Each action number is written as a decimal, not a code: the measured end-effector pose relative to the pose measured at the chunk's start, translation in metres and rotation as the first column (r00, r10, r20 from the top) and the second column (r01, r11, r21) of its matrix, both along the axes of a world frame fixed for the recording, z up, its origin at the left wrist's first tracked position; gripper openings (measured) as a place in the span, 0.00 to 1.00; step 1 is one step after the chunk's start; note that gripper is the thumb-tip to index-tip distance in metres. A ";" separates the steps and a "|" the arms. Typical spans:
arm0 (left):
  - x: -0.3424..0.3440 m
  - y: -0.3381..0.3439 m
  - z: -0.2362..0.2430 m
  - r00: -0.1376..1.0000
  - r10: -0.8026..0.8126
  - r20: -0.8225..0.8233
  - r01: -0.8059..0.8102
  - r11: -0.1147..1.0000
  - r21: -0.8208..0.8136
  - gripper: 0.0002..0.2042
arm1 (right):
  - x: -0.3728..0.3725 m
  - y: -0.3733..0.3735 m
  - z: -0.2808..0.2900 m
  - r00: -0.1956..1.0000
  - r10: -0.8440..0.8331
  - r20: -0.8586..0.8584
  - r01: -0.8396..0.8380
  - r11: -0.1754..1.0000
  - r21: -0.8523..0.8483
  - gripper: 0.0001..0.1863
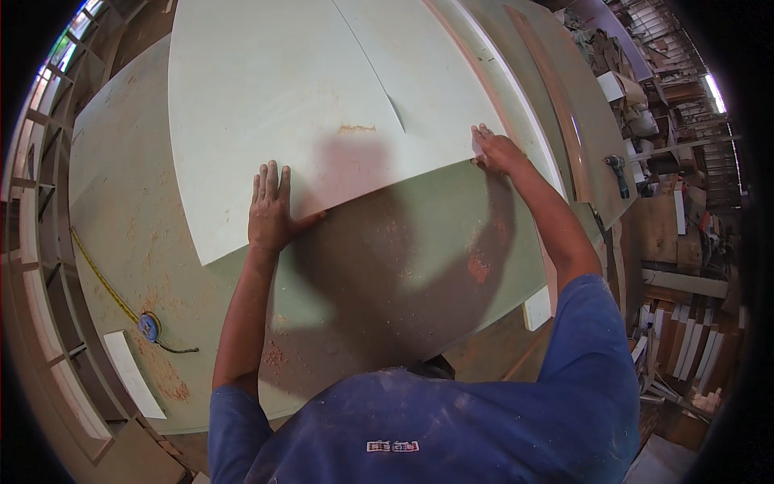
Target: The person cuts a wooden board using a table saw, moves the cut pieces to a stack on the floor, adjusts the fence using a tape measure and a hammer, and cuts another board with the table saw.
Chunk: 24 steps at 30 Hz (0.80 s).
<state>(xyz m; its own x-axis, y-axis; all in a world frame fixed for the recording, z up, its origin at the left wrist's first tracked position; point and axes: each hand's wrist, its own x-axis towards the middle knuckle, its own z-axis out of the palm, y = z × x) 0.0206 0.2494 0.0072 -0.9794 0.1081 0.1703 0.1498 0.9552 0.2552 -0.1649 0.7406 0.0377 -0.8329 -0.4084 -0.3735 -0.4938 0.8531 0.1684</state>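
Note:
A large pale white sheet (250, 97) lies over a green-topped table (419, 290), its near edge running slantwise in front of me. A thin dark line, like a slit or seam, runs down the sheet from the far side. My left hand (270, 211) rests flat on the sheet close to its near left corner, fingers stretched forward and thumb out along the edge. Farther right, my right hand (498, 152) holds the same near edge, fingers on top and thumb at the rim; its underside is partly hidden.
A blue tape measure (149, 326) with its yellow blade pulled out lies at the left, near a white strip (134, 375). Sawdust is scattered about. Long brown strips (556, 97) and a cordless drill (617, 176) lie right. Stacked boards (685, 343) stand beyond; framing (48, 315) lines the left.

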 end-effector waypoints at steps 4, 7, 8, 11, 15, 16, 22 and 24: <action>-0.007 -0.005 0.000 1.000 0.012 -0.003 -0.012 0.999 -0.035 0.55 | -0.006 -0.008 0.000 1.000 0.016 -0.016 -0.016 1.000 -0.022 0.46; -0.013 -0.008 -0.001 1.000 0.001 -0.015 -0.002 0.999 -0.049 0.55 | -0.012 -0.012 0.001 1.000 -0.012 0.001 0.012 1.000 -0.001 0.46; -0.016 -0.007 -0.001 1.000 -0.002 -0.015 0.002 0.999 -0.046 0.55 | -0.016 -0.006 -0.003 1.000 -0.015 0.001 0.015 1.000 0.002 0.46; -0.021 -0.010 -0.002 1.000 -0.001 -0.018 0.000 0.999 -0.053 0.54 | -0.023 -0.008 -0.006 0.998 0.050 -0.047 -0.051 0.998 -0.029 0.46; -0.027 -0.011 -0.002 1.000 0.002 -0.021 -0.003 0.999 -0.047 0.54 | -0.029 -0.010 -0.007 1.000 -0.004 -0.022 0.004 1.000 -0.009 0.46; -0.028 -0.012 -0.001 1.000 0.005 -0.018 -0.006 0.999 -0.052 0.54 | -0.030 -0.013 -0.006 0.999 0.009 -0.033 -0.010 1.000 -0.010 0.46; -0.038 -0.016 -0.003 0.999 0.001 -0.040 -0.003 0.999 -0.044 0.55 | -0.042 -0.019 -0.005 1.000 -0.027 -0.007 0.027 0.999 0.021 0.47; -0.041 -0.019 -0.004 0.999 -0.001 -0.044 -0.001 0.999 -0.049 0.55 | -0.045 -0.020 -0.005 1.000 -0.024 -0.007 0.024 1.000 0.019 0.47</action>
